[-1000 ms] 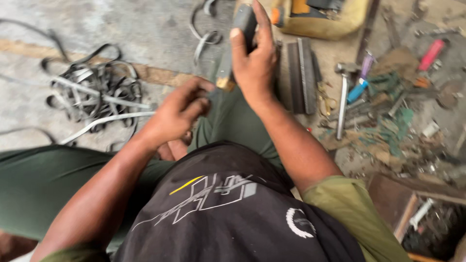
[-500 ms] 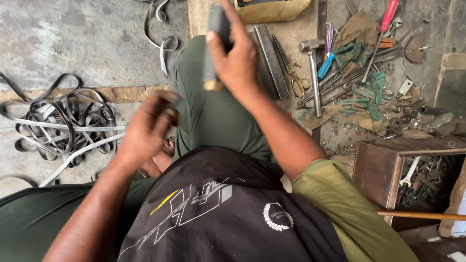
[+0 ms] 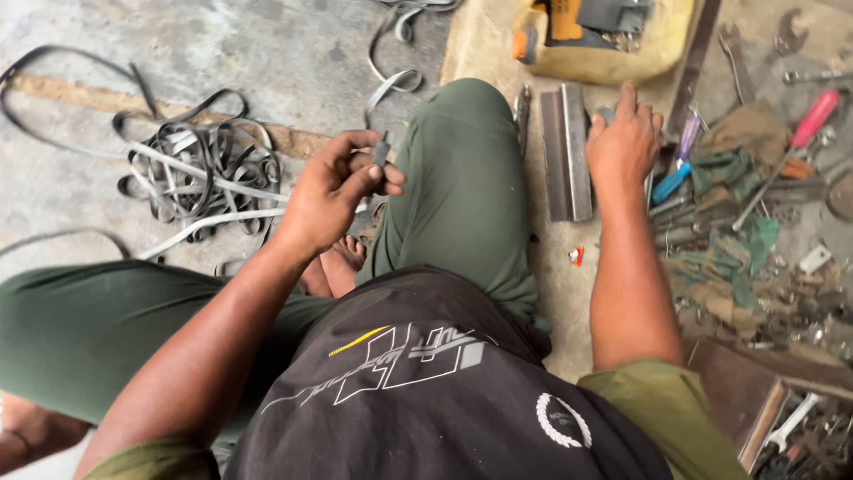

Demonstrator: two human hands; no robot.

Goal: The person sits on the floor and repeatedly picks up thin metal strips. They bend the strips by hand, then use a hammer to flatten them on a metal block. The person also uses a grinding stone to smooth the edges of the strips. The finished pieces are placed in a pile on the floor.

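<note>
My left hand [image 3: 333,191] is raised over my left knee and pinches a small dark metal piece [image 3: 382,148] between thumb and fingers. Palm down, my right hand [image 3: 622,142] is low over the floor, just right of a grey steel angle bar [image 3: 566,151]. Its fingers curl over a dark tool [image 3: 606,114], of which only a small end shows between thumb and forefinger. My green-trousered knee [image 3: 462,178] lies between the two hands.
A tangle of grey metal strapping [image 3: 191,173] lies on the concrete at left. Screwdrivers, one blue [image 3: 671,182] and one red [image 3: 813,116], wrenches and green rags [image 3: 737,240] litter the floor at right. A yellow bag [image 3: 613,44] sits at the top, a wooden box [image 3: 755,400] at lower right.
My right hand has come down from its raised position over my knee to the floor beside the angle bar. The left hand has lifted slightly with the small piece.
</note>
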